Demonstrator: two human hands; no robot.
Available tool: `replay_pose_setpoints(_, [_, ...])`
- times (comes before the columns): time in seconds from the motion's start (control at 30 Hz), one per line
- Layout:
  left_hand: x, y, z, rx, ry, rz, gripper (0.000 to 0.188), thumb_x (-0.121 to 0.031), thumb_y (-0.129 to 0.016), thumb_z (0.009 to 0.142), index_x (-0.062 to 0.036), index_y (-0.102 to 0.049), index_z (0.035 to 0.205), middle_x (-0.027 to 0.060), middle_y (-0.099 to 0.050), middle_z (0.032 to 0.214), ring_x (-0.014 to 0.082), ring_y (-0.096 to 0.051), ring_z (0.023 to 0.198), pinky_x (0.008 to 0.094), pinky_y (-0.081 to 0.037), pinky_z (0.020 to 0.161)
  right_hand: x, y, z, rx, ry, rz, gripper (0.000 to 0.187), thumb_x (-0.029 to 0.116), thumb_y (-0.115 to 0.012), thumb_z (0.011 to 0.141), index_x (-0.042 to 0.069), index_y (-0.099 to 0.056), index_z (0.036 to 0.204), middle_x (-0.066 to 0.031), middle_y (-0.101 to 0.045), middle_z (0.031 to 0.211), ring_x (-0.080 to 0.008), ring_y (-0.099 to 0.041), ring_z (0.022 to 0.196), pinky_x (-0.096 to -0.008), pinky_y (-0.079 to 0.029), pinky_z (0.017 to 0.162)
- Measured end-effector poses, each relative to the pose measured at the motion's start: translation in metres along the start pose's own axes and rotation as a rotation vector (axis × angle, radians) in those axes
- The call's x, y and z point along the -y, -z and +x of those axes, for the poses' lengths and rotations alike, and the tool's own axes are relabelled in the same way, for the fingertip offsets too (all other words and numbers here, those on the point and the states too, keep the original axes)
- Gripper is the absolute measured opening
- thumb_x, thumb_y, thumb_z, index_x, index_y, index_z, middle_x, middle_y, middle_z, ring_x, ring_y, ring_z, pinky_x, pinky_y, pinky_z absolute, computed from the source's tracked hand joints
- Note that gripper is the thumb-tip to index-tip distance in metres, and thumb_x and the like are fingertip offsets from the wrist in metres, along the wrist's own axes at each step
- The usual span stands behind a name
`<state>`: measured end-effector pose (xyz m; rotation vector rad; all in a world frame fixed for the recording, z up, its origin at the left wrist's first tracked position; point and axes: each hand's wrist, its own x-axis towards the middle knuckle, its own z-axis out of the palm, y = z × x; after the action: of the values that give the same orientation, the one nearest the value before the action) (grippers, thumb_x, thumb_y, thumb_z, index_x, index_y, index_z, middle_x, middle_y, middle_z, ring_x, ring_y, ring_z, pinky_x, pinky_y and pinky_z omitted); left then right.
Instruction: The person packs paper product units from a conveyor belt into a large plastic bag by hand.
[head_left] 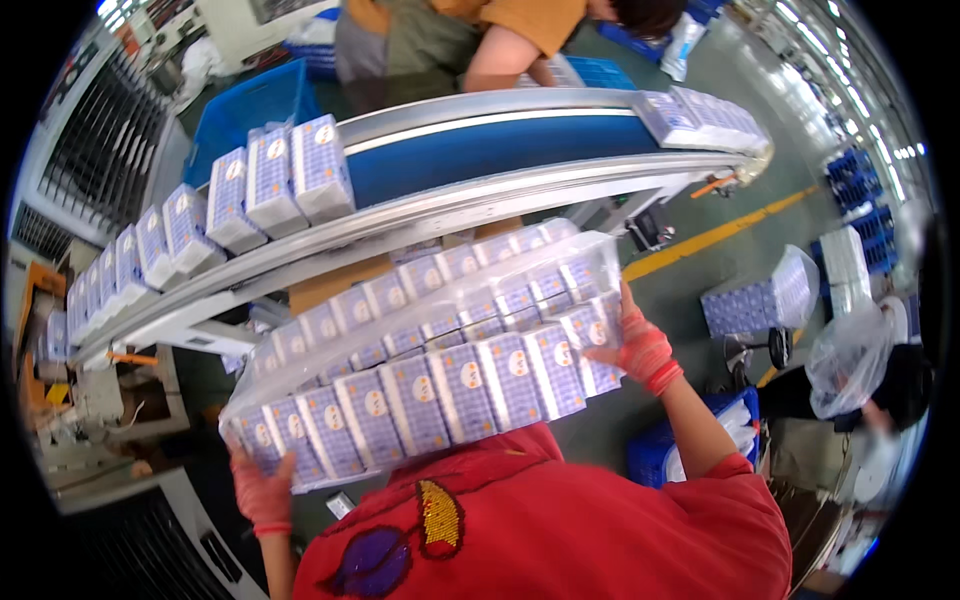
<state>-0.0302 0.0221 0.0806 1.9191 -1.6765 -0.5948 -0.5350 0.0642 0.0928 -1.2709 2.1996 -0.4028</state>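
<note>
Between my hands is a long clear plastic bag (470,285) filled with rows of blue-and-white checked tissue packs (415,400). My left hand (262,490), in a thin red glove, grips the bag's lower left end, its thumb on the front packs. At the opposite end my right hand (642,350), gloved the same way, clasps the bag with the thumb on the front and the fingers up the side. The bag is tilted, left end lower, in front of my red shirt. Its underside is hidden.
Beyond the bag runs a blue conveyor belt (500,150) with metal rails, carrying tissue packs (270,180) on the left and more packs (690,115) at the right end. Another person (450,45) is across it, near a blue crate (245,115). A filled bag (760,295) stands at right.
</note>
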Motion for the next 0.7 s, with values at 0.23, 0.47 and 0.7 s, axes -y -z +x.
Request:
replay_pose_setpoints(0.23, [0.079,0.006,-0.013,0.049,0.386,-0.806,0.052,-0.033,-0.053,0.082,0.0008,-0.039,0.119,0.0101,-0.049,0.112,0.0187,-0.049,0.097,0.0333,-0.041,0.082,-0.096,-0.037,0.009,-0.127,0.194,1.093,0.068,0.021,-0.068,0.068,0.004,-0.035,0.125,-0.0112,-0.050,0.114,-0.0213,-0.050,0.102,-0.0306,-0.037,0.089])
replay_pose_setpoints(0.47, [0.076,0.011,0.004,0.144,0.622,-0.691,0.038,-0.019,-0.059,0.079,0.0029,-0.048,0.107,0.0092,-0.057,0.091,0.0170,-0.055,0.077,0.0312,-0.046,0.067,-0.067,-0.021,0.022,0.132,-0.240,1.182,0.055,0.021,-0.066,0.073,0.000,-0.042,0.117,-0.0075,-0.054,0.105,-0.0144,-0.054,0.091,-0.0255,-0.043,0.079])
replay_pose_setpoints(0.7, [-0.046,0.050,0.044,0.233,-0.012,0.448,0.045,-0.020,-0.063,0.068,-0.0045,-0.049,0.108,0.0102,-0.058,0.093,0.0225,-0.056,0.077,0.0321,-0.046,0.068,-0.117,-0.032,0.048,0.046,-0.174,0.983,0.070,0.040,-0.072,0.062,0.000,-0.044,0.112,-0.0108,-0.054,0.097,-0.0173,-0.051,0.089,-0.0288,-0.038,0.083])
